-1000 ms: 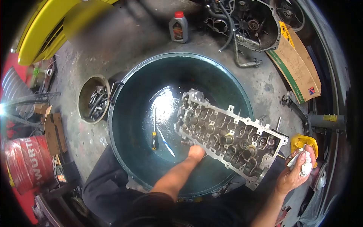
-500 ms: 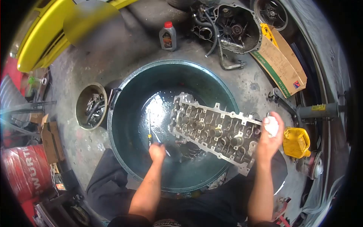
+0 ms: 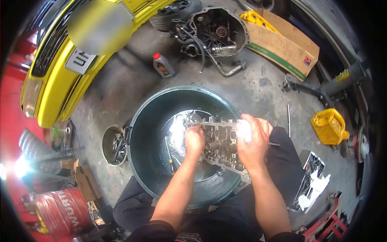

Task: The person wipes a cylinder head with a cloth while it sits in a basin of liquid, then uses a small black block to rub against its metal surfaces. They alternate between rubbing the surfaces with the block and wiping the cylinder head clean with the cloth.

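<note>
Here was my left hand (image 3: 194, 141), right over the left end of the engine cylinder head (image 3: 219, 143), fingers curled in close; I couldn't tell whether they pinched anything, as the back of the hand hid their tips. And over on the other side, my right hand (image 3: 256, 141) had its fingers clamped on a white cloth (image 3: 244, 130), bunched up against the right end of the casting!

Now the edges: the round tub (image 3: 189, 89) ringed the work, its rim curving past the far side, and the casting's right end reached out over that rim toward my thigh. Open room lay inside on the left, where a screwdriver (image 3: 171, 162) rested on the tub's wet bottom, just beside my left forearm. Beyond the rim, bare floor (image 3: 262, 99) stretched away to a grey bottle (image 3: 163, 66), with a yellow jug (image 3: 328, 126) well off to the right.

And the cylinder head itself? It sat tilted between both sets of fingers, valve-gear bores showing in the gap.
</note>
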`<state>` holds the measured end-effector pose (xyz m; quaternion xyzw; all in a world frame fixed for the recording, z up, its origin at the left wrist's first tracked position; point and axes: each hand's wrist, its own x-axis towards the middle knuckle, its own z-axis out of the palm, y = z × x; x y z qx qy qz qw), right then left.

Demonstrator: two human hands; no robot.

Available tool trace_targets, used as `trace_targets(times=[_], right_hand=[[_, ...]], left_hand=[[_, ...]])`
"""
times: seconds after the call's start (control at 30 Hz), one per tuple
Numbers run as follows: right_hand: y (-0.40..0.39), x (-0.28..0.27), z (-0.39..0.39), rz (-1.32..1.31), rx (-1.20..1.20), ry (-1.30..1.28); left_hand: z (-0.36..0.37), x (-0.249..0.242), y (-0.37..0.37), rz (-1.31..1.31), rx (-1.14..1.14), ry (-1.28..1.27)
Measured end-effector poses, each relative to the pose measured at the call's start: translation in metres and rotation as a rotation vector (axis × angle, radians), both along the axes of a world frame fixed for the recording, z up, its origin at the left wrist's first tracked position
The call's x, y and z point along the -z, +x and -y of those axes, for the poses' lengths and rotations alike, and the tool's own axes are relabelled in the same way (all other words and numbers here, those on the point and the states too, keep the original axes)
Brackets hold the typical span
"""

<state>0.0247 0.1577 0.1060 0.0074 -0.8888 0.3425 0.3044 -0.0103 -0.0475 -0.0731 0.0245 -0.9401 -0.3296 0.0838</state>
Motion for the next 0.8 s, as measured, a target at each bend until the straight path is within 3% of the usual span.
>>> trace_targets(times=[0.07,0.17,0.2,0.3,0.37,0.47,0.57,0.7,0.73,0.8], right_hand=[[-0.001,-0.003,-0.002,0.003,-0.016,-0.003],[0.003,-0.001,-0.007,0.006,-0.039,-0.034],[0.005,-0.001,-0.009,0.009,-0.046,-0.048],[0.008,-0.004,-0.009,0.082,-0.078,-0.084],[0.011,-0.010,-0.009,0.162,-0.109,-0.080],[0.023,-0.008,-0.001,0.275,-0.206,0.027],[0.028,-0.014,-0.006,0.397,-0.351,0.041],[0.037,-0.013,-0.004,0.401,-0.358,0.023],[0.040,-0.009,-0.003,0.389,-0.353,0.027],[0.038,-0.008,-0.006,0.413,-0.355,0.043]], left_hand=[[0.002,-0.004,-0.011,0.154,-0.062,-0.072],[-0.020,-0.056,-0.023,0.224,-0.206,-0.077],[-0.018,-0.054,-0.024,0.099,-0.163,-0.176],[-0.015,-0.038,-0.022,0.074,0.166,-0.172],[-0.012,-0.042,-0.027,0.121,0.196,-0.161],[-0.011,-0.032,-0.032,0.111,0.174,-0.309],[-0.025,-0.044,-0.024,0.303,-0.047,-0.103],[-0.017,-0.049,-0.037,0.298,0.072,-0.270],[-0.021,-0.058,-0.036,0.389,0.087,-0.273],[-0.028,-0.056,-0.033,0.281,0.067,-0.206]])
